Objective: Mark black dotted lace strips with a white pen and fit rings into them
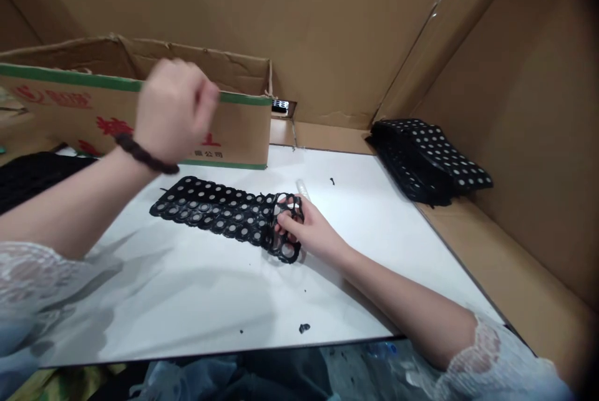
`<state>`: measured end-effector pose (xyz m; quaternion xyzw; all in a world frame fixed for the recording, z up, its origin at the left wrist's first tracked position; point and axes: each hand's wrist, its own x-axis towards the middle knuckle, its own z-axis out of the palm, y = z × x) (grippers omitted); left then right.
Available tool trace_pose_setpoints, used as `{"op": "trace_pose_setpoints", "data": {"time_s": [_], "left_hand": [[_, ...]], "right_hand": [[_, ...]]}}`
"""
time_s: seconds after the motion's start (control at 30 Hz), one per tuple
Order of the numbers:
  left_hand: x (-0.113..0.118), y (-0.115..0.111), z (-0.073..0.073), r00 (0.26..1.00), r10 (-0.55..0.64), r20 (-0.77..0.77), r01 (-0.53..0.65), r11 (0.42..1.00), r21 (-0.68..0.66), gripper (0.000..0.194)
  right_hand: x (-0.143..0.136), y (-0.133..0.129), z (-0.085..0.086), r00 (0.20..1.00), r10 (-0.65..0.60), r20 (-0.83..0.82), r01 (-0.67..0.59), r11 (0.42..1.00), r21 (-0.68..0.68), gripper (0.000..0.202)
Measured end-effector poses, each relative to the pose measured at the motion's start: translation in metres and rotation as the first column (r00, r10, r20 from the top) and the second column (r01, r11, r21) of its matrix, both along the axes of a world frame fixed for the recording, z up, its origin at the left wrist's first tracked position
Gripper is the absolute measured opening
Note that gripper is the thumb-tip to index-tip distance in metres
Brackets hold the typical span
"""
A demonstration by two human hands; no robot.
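Note:
A black strip [219, 209] patterned with rows of round holes lies flat on the white table. My right hand [304, 223] pinches its right end, where the strip is folded or lifted a little and the thumb lies on top. My left hand [171, 111], curled into a fist, is raised above the table in front of a cardboard box [243, 133]. What that fist holds, if anything, is hidden by the back of the hand. A dark braided band circles the left wrist. Beside my right hand a small clear piece [302, 188] rests on the table.
A stack of black perforated sheets [435, 161] sits at the right against the cardboard wall [528, 108]. More dark material [42, 173] is at the left edge. Small black scraps [304, 328] dot the white table [196, 314].

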<state>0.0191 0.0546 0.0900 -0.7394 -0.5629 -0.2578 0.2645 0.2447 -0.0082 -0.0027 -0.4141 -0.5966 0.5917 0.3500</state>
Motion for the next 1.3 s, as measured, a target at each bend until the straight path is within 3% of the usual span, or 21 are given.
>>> {"op": "trace_pose_setpoints", "data": {"time_s": [0.07, 0.1, 0.17, 0.27, 0.37, 0.43, 0.47, 0.53, 0.67, 0.73, 0.83, 0.9, 0.97, 1.03, 1.17, 1.3], "left_hand": [[0.026, -0.027, -0.022, 0.972, -0.166, -0.170, 0.112, 0.952, -0.286, 0.053], [0.037, -0.038, -0.034, 0.932, -0.299, -0.206, 0.172, 0.862, -0.477, 0.051], [0.053, -0.053, -0.054, 0.881, -0.461, -0.108, 0.280, 0.692, -0.665, 0.047], [0.057, -0.056, -0.070, 0.840, -0.525, 0.139, 0.440, 0.510, -0.739, 0.037], [0.051, -0.048, -0.069, 0.790, -0.505, 0.348, 0.552, 0.339, -0.762, 0.031], [0.047, -0.046, -0.066, 0.770, -0.471, 0.431, 0.590, 0.265, -0.763, 0.028], [0.047, -0.046, -0.065, 0.768, -0.459, 0.447, 0.596, 0.257, -0.761, 0.026], [0.049, -0.048, -0.065, 0.787, -0.439, 0.433, 0.587, 0.316, -0.746, 0.024], [0.050, -0.050, -0.067, 0.865, -0.332, 0.377, 0.501, 0.506, -0.703, 0.022], [0.045, -0.045, -0.064, 0.903, -0.257, 0.344, 0.428, 0.600, -0.675, 0.022], [0.032, -0.035, -0.053, 0.953, -0.136, 0.270, 0.269, 0.787, -0.555, 0.023], [0.025, -0.033, -0.045, 0.973, -0.096, 0.208, 0.188, 0.855, -0.484, 0.022], [0.026, -0.039, -0.040, 0.982, -0.126, 0.138, 0.179, 0.845, -0.504, 0.021], [0.033, -0.052, -0.041, 0.979, -0.187, 0.082, 0.200, 0.800, -0.566, 0.022], [0.054, -0.078, -0.056, 0.962, -0.269, 0.036, 0.232, 0.747, -0.623, 0.026], [0.061, -0.087, -0.066, 0.957, -0.276, 0.089, 0.266, 0.711, -0.651, 0.029]], "right_hand": [[-0.001, -0.001, 0.001, 1.000, -0.023, -0.002, 0.023, 1.000, 0.009, 0.019], [-0.002, -0.001, 0.002, 1.000, -0.028, -0.002, 0.028, 1.000, 0.010, 0.018], [-0.004, -0.002, 0.002, 1.000, -0.031, 0.000, 0.031, 0.999, 0.013, 0.019], [-0.004, -0.003, 0.001, 0.999, -0.033, 0.020, 0.032, 0.999, 0.023, 0.020], [-0.004, -0.002, 0.000, 0.999, -0.002, 0.053, -0.002, 0.998, 0.067, 0.019], [-0.003, -0.003, -0.001, 0.997, 0.007, 0.078, -0.014, 0.997, 0.082, 0.019], [-0.003, -0.003, -0.001, 0.995, 0.002, 0.096, -0.010, 0.997, 0.076, 0.019], [-0.004, -0.004, -0.001, 0.993, -0.012, 0.121, 0.004, 0.998, 0.065, 0.017], [-0.005, -0.003, -0.002, 0.995, -0.012, 0.095, 0.003, 0.996, 0.094, 0.026], [-0.002, 0.000, -0.003, 0.994, -0.005, 0.108, 0.000, 0.999, 0.050, 0.027], [0.004, 0.004, -0.005, 0.989, 0.011, 0.147, -0.008, 1.000, -0.015, 0.019], [0.007, 0.005, -0.005, 0.987, 0.023, 0.158, -0.022, 1.000, -0.005, 0.018], [0.009, 0.006, -0.005, 0.986, 0.013, 0.168, -0.016, 1.000, 0.019, 0.018], [0.007, 0.005, -0.005, 0.986, -0.002, 0.170, 0.001, 1.000, 0.006, 0.020], [0.002, 0.003, -0.005, 0.994, -0.018, 0.108, 0.026, 0.997, -0.075, 0.023], [-0.004, -0.001, -0.002, 0.999, -0.040, -0.010, 0.039, 0.996, -0.083, 0.021]]}}
